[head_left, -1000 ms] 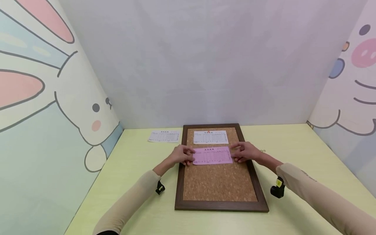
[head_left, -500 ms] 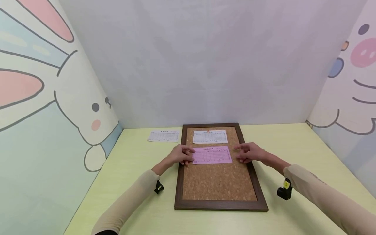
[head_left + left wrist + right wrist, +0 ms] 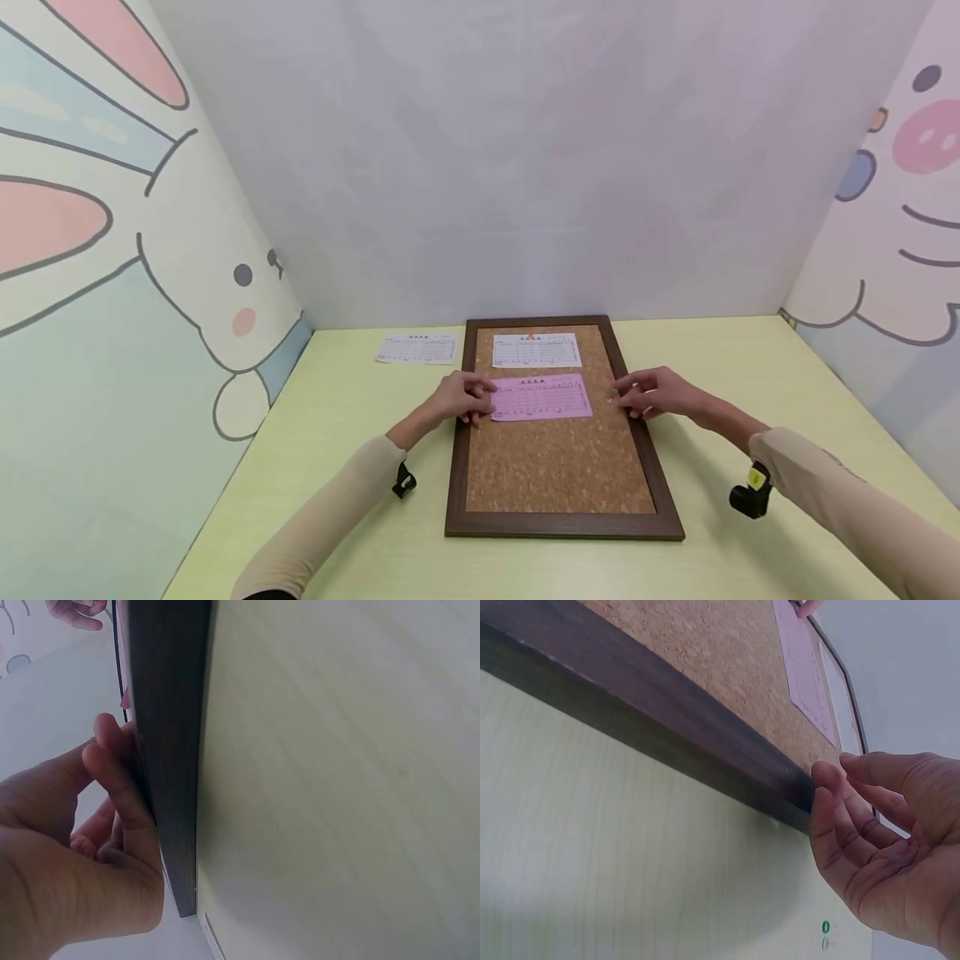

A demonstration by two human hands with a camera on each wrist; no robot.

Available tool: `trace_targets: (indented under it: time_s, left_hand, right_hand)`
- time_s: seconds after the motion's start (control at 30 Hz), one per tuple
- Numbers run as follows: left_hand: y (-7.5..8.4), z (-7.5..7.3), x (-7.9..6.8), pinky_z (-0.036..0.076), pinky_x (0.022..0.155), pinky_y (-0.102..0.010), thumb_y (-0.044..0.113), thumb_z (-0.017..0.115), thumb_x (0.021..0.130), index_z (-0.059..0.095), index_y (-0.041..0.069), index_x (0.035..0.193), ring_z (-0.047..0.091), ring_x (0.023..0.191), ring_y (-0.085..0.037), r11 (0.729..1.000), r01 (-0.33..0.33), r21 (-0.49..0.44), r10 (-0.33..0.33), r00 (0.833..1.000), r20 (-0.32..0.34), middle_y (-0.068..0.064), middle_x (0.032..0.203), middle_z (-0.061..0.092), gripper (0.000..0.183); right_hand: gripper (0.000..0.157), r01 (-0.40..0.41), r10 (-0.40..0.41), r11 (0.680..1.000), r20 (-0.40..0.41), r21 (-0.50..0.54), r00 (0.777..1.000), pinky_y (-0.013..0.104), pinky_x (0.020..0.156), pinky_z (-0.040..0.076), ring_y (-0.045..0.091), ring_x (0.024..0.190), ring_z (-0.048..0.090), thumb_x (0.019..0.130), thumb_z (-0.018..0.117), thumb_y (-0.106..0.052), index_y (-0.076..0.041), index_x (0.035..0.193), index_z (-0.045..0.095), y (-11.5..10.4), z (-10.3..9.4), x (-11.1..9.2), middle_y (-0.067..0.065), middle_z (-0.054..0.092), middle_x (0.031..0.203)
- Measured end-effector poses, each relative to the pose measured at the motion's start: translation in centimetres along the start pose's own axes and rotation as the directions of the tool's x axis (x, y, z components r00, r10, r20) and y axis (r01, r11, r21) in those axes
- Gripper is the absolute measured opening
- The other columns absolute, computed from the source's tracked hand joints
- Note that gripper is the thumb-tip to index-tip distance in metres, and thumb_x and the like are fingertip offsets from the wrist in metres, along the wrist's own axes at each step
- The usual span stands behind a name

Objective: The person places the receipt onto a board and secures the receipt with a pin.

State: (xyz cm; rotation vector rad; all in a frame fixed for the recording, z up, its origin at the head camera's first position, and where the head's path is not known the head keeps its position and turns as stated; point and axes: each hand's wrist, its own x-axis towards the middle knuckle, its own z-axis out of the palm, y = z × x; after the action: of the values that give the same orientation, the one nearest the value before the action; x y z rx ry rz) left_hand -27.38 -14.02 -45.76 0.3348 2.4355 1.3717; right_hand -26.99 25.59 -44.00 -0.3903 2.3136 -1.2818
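Note:
A pink printed slip [image 3: 542, 397] lies across the upper half of a cork board [image 3: 558, 467] with a dark brown frame. My left hand [image 3: 467, 395] reaches over the left frame edge, and its fingertips rest on the slip's left end. In the left wrist view, the relaxed fingers of that left hand [image 3: 109, 795] bend over the dark frame [image 3: 169, 750]. My right hand [image 3: 660, 393] hovers at the right frame edge, apart from the slip, fingers loosely bent. The right wrist view shows the right hand [image 3: 889, 832] with nothing visible between thumb and fingers.
Above the pink slip, a white printed slip [image 3: 536, 351] has an orange pin [image 3: 530, 336] at its top edge. Another white slip [image 3: 417, 348] lies on the table left of the board. A green pushpin [image 3: 826, 927] and a clear one [image 3: 825, 943] lie right of the board.
My right hand has drawn away to the right, from the pink slip's right end to the frame edge. The left hand and the slip have stayed in place.

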Motion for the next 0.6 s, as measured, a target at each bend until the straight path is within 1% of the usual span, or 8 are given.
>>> trace_targets:
  time_s: [0.07,0.2,0.4,0.6]
  left_hand:
    - [0.0,-0.1,-0.1,0.046,0.047,-0.019,0.004,0.078,0.087,0.071,0.000,0.117,0.060,0.049,-0.006,1.000,-0.001,-0.001,0.001,1.000,0.002,-0.001,0.075,0.072,0.031]
    - [0.1,-0.1,-0.1,0.046,0.047,-0.019,0.003,0.078,0.087,0.071,-0.001,0.117,0.060,0.049,-0.006,1.000,-0.003,-0.004,0.003,1.000,0.007,-0.003,0.076,0.072,0.031]
    - [0.3,-0.2,-0.1,0.046,0.047,-0.019,0.003,0.077,0.088,0.070,-0.001,0.118,0.060,0.049,-0.006,1.000,-0.008,-0.006,0.008,1.000,0.020,-0.002,0.075,0.072,0.031]
    - [0.2,-0.2,-0.1,0.046,0.047,-0.019,0.003,0.077,0.088,0.070,-0.001,0.119,0.060,0.049,-0.006,1.000,-0.012,-0.005,0.012,1.000,0.027,0.000,0.074,0.070,0.031]
  right_hand:
    - [0.047,0.006,-0.006,1.000,0.004,0.006,1.000,0.029,0.073,0.059,0.012,0.082,0.068,0.100,0.065,-0.016,0.010,0.137,0.056,0.1,-0.4,-0.3,0.009,0.074,0.098]
    - [0.046,0.018,-0.018,1.000,0.004,0.014,1.000,0.029,0.074,0.060,0.012,0.083,0.071,0.101,0.064,-0.015,0.011,0.137,0.056,0.6,-1.3,-1.0,0.015,0.076,0.103]
    - [0.043,0.023,-0.023,1.000,-0.020,-0.018,1.000,0.028,0.074,0.060,0.010,0.086,0.072,0.104,0.059,-0.013,0.013,0.138,0.054,1.4,-2.8,-2.0,0.023,0.074,0.112]
    - [0.044,0.010,-0.012,0.999,-0.045,-0.053,0.999,0.028,0.074,0.060,0.008,0.086,0.072,0.104,0.058,-0.013,0.015,0.137,0.053,2.1,-4.2,-3.1,0.025,0.072,0.115]
